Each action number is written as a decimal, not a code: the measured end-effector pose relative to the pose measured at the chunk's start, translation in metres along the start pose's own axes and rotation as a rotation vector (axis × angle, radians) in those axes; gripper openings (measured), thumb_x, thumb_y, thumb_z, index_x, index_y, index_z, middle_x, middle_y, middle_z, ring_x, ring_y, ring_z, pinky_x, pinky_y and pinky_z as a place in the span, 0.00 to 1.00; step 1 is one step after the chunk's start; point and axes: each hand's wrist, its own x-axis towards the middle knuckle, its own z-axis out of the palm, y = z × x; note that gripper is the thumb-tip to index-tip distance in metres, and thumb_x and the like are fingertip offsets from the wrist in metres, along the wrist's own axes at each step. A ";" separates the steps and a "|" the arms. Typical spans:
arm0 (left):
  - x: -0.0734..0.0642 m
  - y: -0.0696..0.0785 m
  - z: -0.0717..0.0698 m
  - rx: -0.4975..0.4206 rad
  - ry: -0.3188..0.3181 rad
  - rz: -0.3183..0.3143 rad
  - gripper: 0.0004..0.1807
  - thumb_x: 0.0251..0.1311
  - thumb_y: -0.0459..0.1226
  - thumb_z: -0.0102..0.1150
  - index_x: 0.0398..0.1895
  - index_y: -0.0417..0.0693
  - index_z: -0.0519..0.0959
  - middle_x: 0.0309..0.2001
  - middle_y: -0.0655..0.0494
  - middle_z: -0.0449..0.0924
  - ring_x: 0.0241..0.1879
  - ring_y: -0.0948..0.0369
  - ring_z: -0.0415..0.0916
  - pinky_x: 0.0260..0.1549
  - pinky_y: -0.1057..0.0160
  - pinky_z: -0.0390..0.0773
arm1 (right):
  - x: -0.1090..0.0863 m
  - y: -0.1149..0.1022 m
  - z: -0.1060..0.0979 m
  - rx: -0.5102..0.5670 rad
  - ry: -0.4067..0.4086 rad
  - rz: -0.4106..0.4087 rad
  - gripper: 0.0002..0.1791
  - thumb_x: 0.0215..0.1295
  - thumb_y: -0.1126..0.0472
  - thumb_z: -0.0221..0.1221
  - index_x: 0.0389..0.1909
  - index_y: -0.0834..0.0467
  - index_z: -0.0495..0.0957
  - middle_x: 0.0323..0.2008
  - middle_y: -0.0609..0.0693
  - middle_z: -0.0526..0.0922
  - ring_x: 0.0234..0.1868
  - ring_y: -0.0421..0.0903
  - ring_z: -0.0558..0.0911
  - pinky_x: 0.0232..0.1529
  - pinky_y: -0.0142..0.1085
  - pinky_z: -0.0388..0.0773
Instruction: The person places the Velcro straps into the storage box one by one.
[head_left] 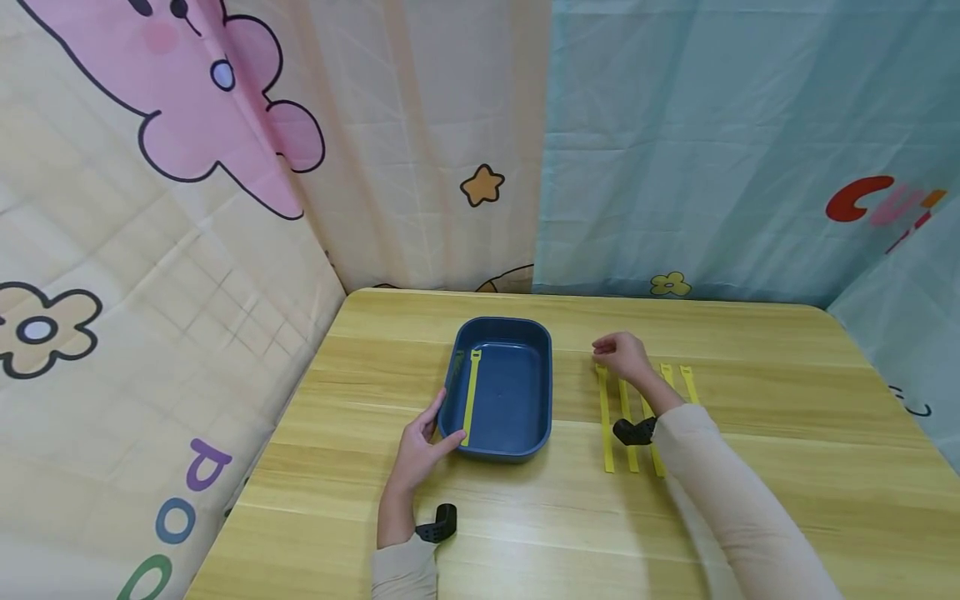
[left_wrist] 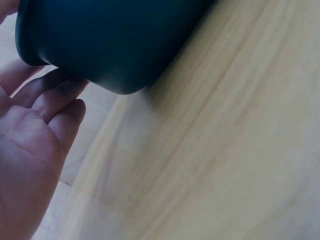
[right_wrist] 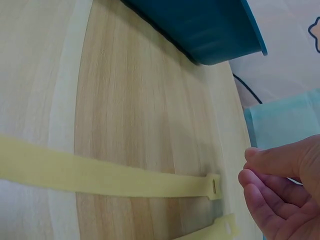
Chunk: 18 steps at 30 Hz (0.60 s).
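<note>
A dark blue plastic bin [head_left: 542, 392] stands on the table, with one yellow cable strap [head_left: 471, 396] lying lengthwise inside it near the left wall. My left hand [head_left: 417, 450] grips the bin's near left corner, thumb over the rim and fingers against the outer wall. Several more yellow straps with slotted heads lie side by side right of the bin. Above the head of the leftmost one, a strap [right_wrist: 125, 181] lying flat, hovers my right hand [head_left: 622, 354]. Its fingers are loosely bent, thumb close to the index fingertip, and no object shows between them.
The wooden table [head_left: 337, 467] ends at a patterned curtain [head_left: 435, 150] behind the bin. Another cloth hangs along the left side. My right forearm [head_left: 738, 492] covers parts of the straps on the right. Black camera mounts sit on both wrists.
</note>
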 end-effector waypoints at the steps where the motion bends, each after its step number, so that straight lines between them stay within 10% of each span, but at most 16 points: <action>1: 0.000 -0.001 0.000 0.000 0.000 0.002 0.39 0.52 0.27 0.62 0.66 0.32 0.55 0.68 0.43 0.51 0.67 0.52 0.46 0.62 0.62 0.50 | 0.000 0.001 0.000 -0.004 -0.001 -0.001 0.15 0.61 0.69 0.57 0.46 0.75 0.75 0.39 0.65 0.80 0.41 0.58 0.78 0.40 0.44 0.78; 18: 0.000 0.000 0.001 0.005 0.003 0.007 0.38 0.52 0.26 0.62 0.66 0.31 0.55 0.68 0.42 0.51 0.67 0.51 0.46 0.62 0.61 0.51 | -0.006 0.008 0.001 -0.102 -0.055 0.020 0.21 0.52 0.74 0.62 0.48 0.76 0.73 0.41 0.66 0.79 0.42 0.58 0.77 0.43 0.46 0.76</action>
